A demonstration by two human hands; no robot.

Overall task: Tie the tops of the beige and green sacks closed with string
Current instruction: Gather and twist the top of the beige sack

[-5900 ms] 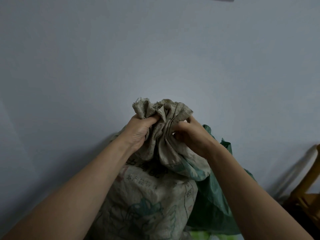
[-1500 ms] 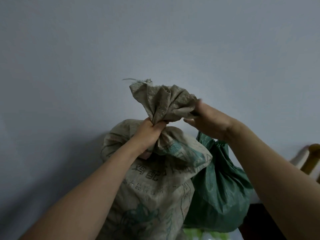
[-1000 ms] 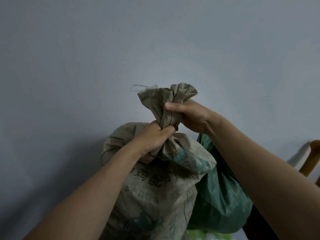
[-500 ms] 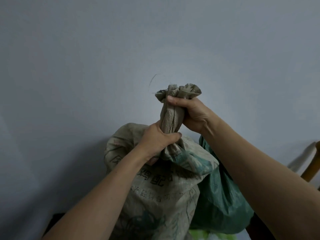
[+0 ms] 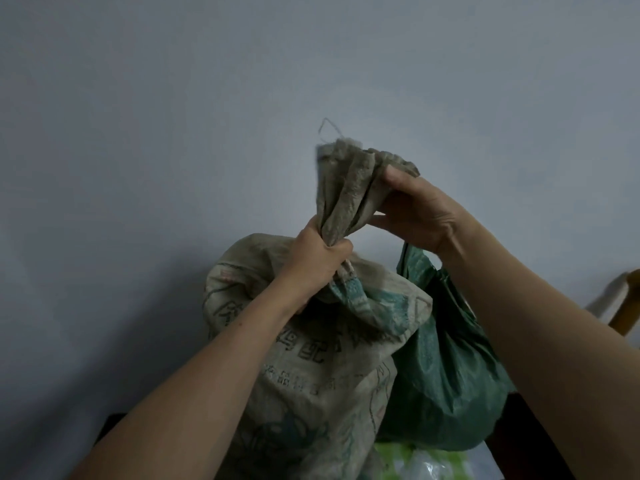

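Left hand (image 5: 315,261) is clenched tight round the neck of the beige sack (image 5: 311,358), right where the gathered cloth narrows. Just above that fist, the right hand (image 5: 419,213) pinches the bunched top, thumb over, fingers under, and the bundle stands upright. A stray thread (image 5: 325,128) pokes up from the sack's top edge. Pressed against the beige sack's right side sits the green sack (image 5: 446,375), its top partly hidden by the right wrist. Behind the beige sack, a plain grey wall (image 5: 173,133).
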